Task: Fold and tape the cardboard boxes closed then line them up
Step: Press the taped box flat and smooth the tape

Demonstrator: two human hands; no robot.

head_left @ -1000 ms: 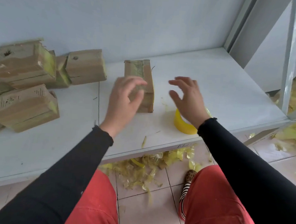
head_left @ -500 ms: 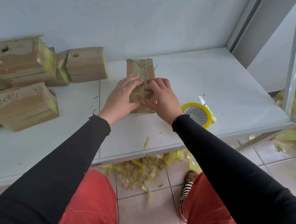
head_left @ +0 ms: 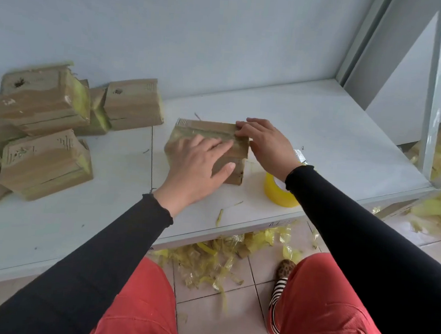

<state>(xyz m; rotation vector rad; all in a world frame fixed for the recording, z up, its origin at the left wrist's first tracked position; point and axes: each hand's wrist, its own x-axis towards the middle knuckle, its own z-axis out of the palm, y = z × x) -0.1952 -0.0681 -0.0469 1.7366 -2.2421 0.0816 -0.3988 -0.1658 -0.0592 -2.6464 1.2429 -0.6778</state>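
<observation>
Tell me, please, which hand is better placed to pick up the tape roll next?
Right, probably. The right hand is at the box's right end, with the tape roll just under its wrist; the left hand lies flat, steadying the box.

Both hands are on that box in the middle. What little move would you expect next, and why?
Probably sliding the box left to the taped pile: the left hand lies flat on top, the right hand holds its end, and tape already covers it.

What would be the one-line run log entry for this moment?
step: taping box | left hand: pressing flat on cardboard box | right hand: fingertips on its far right top edge | yellow tape roll: on shelf, untouched
</observation>
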